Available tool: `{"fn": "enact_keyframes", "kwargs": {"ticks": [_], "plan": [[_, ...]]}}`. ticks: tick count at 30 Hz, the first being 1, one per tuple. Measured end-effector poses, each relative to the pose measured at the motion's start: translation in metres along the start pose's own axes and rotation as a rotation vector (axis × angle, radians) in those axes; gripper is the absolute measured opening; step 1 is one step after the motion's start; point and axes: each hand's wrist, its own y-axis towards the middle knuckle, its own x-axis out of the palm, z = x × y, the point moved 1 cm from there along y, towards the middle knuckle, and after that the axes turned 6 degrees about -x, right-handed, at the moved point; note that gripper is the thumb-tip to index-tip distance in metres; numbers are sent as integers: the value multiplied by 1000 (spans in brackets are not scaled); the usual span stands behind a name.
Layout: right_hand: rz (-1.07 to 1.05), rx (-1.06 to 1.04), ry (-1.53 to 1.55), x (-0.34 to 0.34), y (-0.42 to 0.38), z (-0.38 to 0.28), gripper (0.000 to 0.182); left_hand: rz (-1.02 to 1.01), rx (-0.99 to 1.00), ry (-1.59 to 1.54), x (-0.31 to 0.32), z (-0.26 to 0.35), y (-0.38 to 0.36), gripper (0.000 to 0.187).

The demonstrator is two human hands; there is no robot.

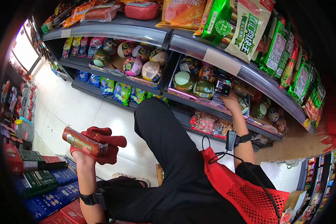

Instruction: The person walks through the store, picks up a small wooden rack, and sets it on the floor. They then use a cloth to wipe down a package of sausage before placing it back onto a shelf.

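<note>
My left hand (102, 143), which appears to be in a red knitted glove, is out over the floor at the left. It is closed around a sausage (82, 142) in clear printed wrapping. At the shelf, my bare right hand (230, 100) grips a smartphone (224, 84) with a lit, dark screen. The phone is in front of a box of egg-shaped toys (203, 89) in printed wrap. Part of my right hand's fingers is hidden behind the phone.
Green and cream snack bags (246, 31) overhang the top shelf. Another box of wrapped eggs (132, 66) stands left of the phone, with small candy bags (122, 93) below. Stacked gift boxes (41, 175) are at lower left. My bent knee (153, 112) is close to the shelf.
</note>
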Motion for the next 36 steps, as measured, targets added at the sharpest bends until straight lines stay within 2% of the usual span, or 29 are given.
{"fn": "enact_keyframes", "kwargs": {"ticks": [3, 6, 9, 12, 21, 24, 30, 36], "plan": [[-34, 76, 48, -12, -9, -14, 69, -6, 3, -14, -3, 0, 2, 49], [-22, 39, 36, -9, -10, -5, 73, 1, 5, -6, -3, 0, 2, 49], [-6, 62, 101, -6, -9, -3, 68, 5, 9, 9, 2, -1, -1, 49], [-30, 117, 30, -9, -11, -7, 65, -1, 14, 5, -1, -1, 1, 49], [-41, 110, 106, 3, -8, 21, 52, 10, -1, 21, 5, -3, -1, 52], [-85, 147, 94, 4, -5, 26, 64, 20, -16, -8, 3, -2, 1, 52], [-27, 113, 81, -9, -13, -4, 64, 33, -8, -20, 1, -2, 4, 51], [-5, 92, 66, -4, -11, 9, 43, 43, -1, -6, 0, -2, 5, 51]]}}
